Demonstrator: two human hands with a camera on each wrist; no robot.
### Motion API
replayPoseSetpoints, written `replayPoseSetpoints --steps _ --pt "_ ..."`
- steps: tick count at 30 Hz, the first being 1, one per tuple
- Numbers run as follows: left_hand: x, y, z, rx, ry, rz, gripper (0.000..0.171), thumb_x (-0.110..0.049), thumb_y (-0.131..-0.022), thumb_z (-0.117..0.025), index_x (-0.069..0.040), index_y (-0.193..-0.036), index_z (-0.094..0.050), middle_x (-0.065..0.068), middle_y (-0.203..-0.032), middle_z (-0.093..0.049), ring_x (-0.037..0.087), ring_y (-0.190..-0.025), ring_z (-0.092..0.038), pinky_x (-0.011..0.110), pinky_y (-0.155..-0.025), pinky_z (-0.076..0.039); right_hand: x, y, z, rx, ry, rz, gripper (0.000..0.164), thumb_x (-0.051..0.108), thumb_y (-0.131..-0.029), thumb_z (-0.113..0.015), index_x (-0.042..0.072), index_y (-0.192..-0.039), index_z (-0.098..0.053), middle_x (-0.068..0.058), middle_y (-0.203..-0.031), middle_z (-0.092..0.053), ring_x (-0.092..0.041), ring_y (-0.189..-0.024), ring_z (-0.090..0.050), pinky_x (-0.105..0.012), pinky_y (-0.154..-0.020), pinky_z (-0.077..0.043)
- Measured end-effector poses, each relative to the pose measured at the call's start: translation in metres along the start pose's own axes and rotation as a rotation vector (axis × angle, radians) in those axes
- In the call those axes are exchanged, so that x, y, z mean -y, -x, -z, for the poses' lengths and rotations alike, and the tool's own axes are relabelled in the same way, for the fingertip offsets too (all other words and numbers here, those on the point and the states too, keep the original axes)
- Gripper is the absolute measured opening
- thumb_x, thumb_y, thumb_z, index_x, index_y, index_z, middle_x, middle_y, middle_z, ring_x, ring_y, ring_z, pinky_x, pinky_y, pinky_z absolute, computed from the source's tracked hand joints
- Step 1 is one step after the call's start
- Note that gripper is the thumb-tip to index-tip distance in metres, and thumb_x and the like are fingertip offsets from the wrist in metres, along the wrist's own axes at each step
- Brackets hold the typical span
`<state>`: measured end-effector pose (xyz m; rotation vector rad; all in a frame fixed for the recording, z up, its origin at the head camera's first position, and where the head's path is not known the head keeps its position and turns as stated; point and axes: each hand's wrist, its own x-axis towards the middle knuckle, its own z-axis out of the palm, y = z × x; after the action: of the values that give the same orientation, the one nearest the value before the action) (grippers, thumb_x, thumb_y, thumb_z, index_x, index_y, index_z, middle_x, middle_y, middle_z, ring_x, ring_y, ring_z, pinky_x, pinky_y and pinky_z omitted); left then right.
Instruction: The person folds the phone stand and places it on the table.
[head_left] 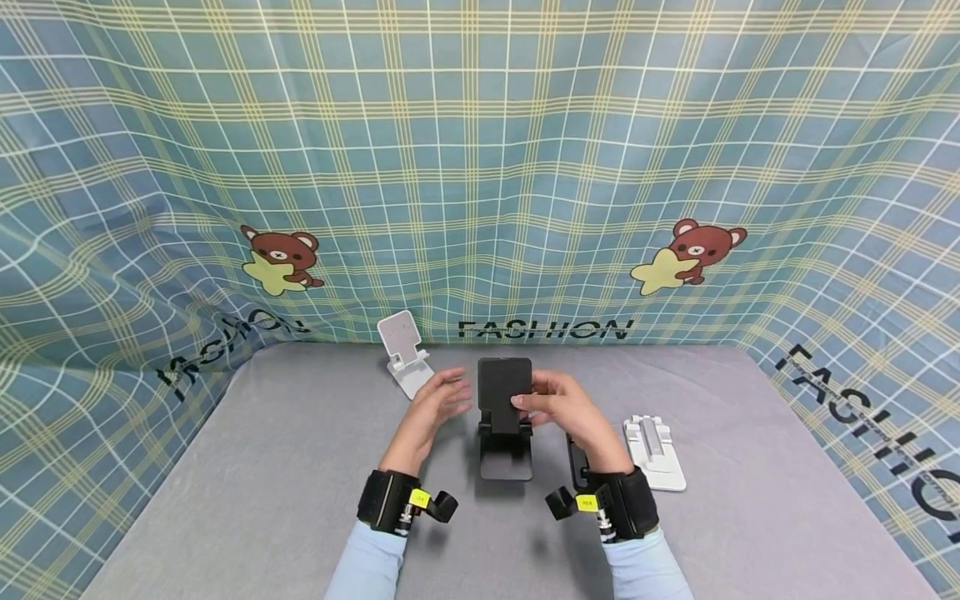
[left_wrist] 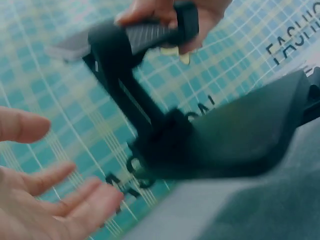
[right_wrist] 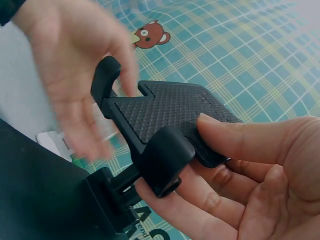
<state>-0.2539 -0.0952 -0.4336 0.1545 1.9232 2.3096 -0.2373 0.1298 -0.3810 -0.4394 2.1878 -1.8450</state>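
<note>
Pinching the upper plate of an unfolded black plastic phone stand (head_left: 505,385) by its right edge, the right hand (head_left: 558,402) has its thumb (right_wrist: 245,140) on the textured face and its other fingers tucked underneath. The stand is mid-tabletop, between the hands, and its flat black base (head_left: 506,468) looks to be resting on the grey cloth tabletop (head_left: 262,475), though I can't swear to it. The left hand (head_left: 435,400) is just off the left side, fingers loosely extended, holding nothing.

My worry: it's a one-sided grip and nobody's steadying the base. A sideways tug or twist could tip it or skid it on the cloth. Also, one right fingertip is right by the lower hook (right_wrist: 165,155), so if the plate folds suddenly it might get nipped.

As for clutter, the right forearm half covers a dark, flat thing (head_left: 576,462), can't tell exactly what, and the black wrist strap (head_left: 618,504) could knock it. Just right of that there's a folded white plastic stand (head_left: 655,454). Farther back, an unfolded white plastic stand (head_left: 402,342) is past the left hand, close enough to catch a backward swing. Behind it all hangs a blue-green plaid curtain (head_left: 495,167).
</note>
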Motion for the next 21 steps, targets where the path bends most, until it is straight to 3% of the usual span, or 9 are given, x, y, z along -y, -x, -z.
replayPoseSetpoints --steps 3,6,9,11,15,21 --pt "0.013 -0.003 0.007 0.117 0.049 0.119 0.053 -0.008 -0.094 -0.043 0.004 -0.143 -0.029 0.029 -0.135 -0.043 0.032 -0.113 -0.053 0.052 -0.104 -0.039 0.000 0.000 0.001 -0.021 0.003 0.011 0.036 0.010 -0.087 -0.064 -0.006 -0.118 -0.059 -0.009 -0.095 -0.069 -0.013 -0.077 -0.066 -0.035 -0.070 -0.057" --pt "0.024 -0.005 0.007 0.278 0.101 0.203 0.060 -0.006 -0.090 -0.041 0.002 -0.146 -0.019 0.016 -0.122 -0.051 0.022 -0.101 -0.055 0.049 -0.095 -0.046 0.000 0.000 0.001 -0.041 0.011 0.016 0.036 0.010 -0.088 -0.064 -0.006 -0.120 -0.059 -0.011 -0.097 -0.068 -0.013 -0.078 -0.066 -0.035 -0.071 -0.057" --pt "0.032 -0.005 0.003 0.408 0.120 0.238 0.061 -0.006 -0.086 -0.043 -0.002 -0.143 -0.021 0.000 -0.105 -0.056 0.013 -0.089 -0.058 0.036 -0.079 -0.049 -0.002 -0.001 0.002 -0.054 0.020 0.016 0.036 0.011 -0.088 -0.064 -0.005 -0.121 -0.058 -0.012 -0.098 -0.068 -0.014 -0.078 -0.066 -0.035 -0.072 -0.057" --pt "0.036 -0.004 -0.002 0.461 0.121 0.253 0.059 -0.004 -0.086 -0.045 -0.003 -0.141 -0.023 -0.003 -0.102 -0.060 0.012 -0.088 -0.060 0.033 -0.074 -0.050 -0.002 -0.001 0.003 -0.059 0.022 0.014 0.037 0.011 -0.088 -0.064 -0.005 -0.121 -0.058 -0.013 -0.099 -0.068 -0.015 -0.078 -0.066 -0.035 -0.072 -0.057" --pt "0.039 -0.004 -0.010 0.481 0.097 0.261 0.060 0.000 -0.088 -0.050 -0.004 -0.142 -0.025 -0.002 -0.110 -0.061 0.014 -0.091 -0.063 0.031 -0.074 -0.052 -0.003 -0.001 0.003 -0.059 0.024 0.015 0.036 0.011 -0.088 -0.064 -0.005 -0.120 -0.058 -0.013 -0.099 -0.067 -0.015 -0.079 -0.067 -0.036 -0.073 -0.057" --pt "0.038 -0.003 -0.012 0.446 0.052 0.241 0.059 0.004 -0.086 -0.049 0.004 -0.141 -0.027 -0.001 -0.103 -0.062 0.013 -0.082 -0.063 0.028 -0.065 -0.052 -0.002 -0.001 0.004 -0.053 0.021 0.023 0.036 0.012 -0.088 -0.064 -0.006 -0.120 -0.058 -0.011 -0.097 -0.067 -0.014 -0.078 -0.067 -0.034 -0.072 -0.056"
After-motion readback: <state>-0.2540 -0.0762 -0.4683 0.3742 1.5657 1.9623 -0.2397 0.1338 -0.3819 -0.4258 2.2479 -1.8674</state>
